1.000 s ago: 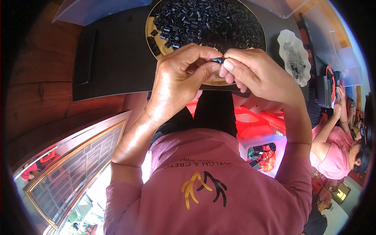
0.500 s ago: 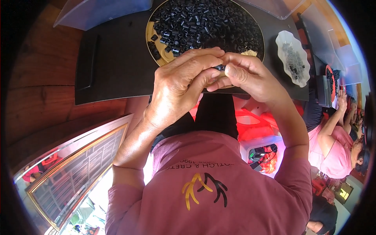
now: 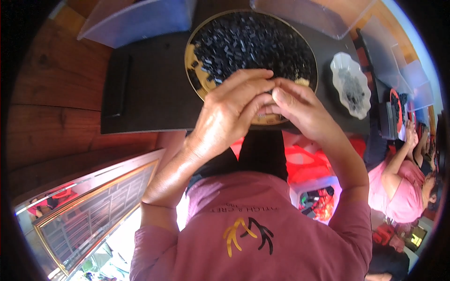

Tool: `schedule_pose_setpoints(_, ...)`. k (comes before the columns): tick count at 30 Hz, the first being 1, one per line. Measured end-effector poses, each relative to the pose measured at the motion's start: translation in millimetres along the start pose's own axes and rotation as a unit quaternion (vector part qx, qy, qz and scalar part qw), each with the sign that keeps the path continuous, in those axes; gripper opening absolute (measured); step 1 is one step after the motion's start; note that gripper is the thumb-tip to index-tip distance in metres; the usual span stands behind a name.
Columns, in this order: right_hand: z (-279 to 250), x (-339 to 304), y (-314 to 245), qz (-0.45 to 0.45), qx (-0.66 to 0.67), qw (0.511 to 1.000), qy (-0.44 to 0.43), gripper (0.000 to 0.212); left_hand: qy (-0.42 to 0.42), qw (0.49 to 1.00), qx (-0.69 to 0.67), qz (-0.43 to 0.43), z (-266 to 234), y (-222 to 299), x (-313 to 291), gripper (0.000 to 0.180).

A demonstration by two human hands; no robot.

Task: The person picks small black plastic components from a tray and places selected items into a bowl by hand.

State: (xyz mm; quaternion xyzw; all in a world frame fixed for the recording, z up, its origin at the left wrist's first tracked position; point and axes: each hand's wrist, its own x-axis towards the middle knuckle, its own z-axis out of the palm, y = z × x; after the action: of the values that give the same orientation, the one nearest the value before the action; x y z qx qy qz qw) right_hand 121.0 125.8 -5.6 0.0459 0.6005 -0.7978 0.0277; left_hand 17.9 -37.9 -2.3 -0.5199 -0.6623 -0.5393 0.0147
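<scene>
My left hand [image 3: 232, 105] and my right hand [image 3: 304, 107] meet over the near rim of a round gold tray [image 3: 191, 58]. Both are closed, with thumbs and fingertips pinched together around a small black part [image 3: 270, 92]. Fingers cover nearly all of it, and motion blur hides its details. Beyond my hands, a heap of short black tube-like pieces [image 3: 248, 47] fills most of the tray.
A white scalloped dish [image 3: 338, 70] holding small clear pieces stands to the right on the dark table [image 3: 150, 89]. Clear plastic bins [image 3: 140, 21] line the far side. At far right, another person in pink [image 3: 398, 192] sits by a red tray [image 3: 396, 110].
The whole view has shifted, so table and hands appear slightly lower and further right. My hands keep their pinch; the black part between them shows less than before.
</scene>
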Motion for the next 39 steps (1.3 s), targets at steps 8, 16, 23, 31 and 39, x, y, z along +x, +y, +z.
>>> schedule_pose_setpoints(8,-8.8,2.8,-25.3,-0.060,-0.199,0.978,0.035,0.032,0.172,0.952,0.234,0.098,-87.1,-34.3,90.9,0.015)
schedule_pose_setpoints(16,-42.3,16.5,-29.4,-0.126,-0.426,0.891,0.088,0.015,0.229,0.902,0.361,0.054,-154.1,-62.1,128.5,0.032)
schedule_pose_setpoints(23,-28.7,22.7,-5.9,-0.217,-0.594,0.775,0.009,0.013,0.206,0.951,0.230,0.036,-83.6,-36.9,38.5,0.023)
schedule_pose_setpoints(31,-17.6,41.6,4.5,-0.261,-0.687,0.678,-0.015,0.006,0.182,0.976,0.051,-0.108,-41.3,-24.0,-30.9,0.022)
schedule_pose_setpoints(39,12.7,44.2,8.4,-0.215,-0.707,0.670,0.063,0.032,0.195,0.963,-0.009,-0.187,-29.7,-24.7,-56.1,0.019)
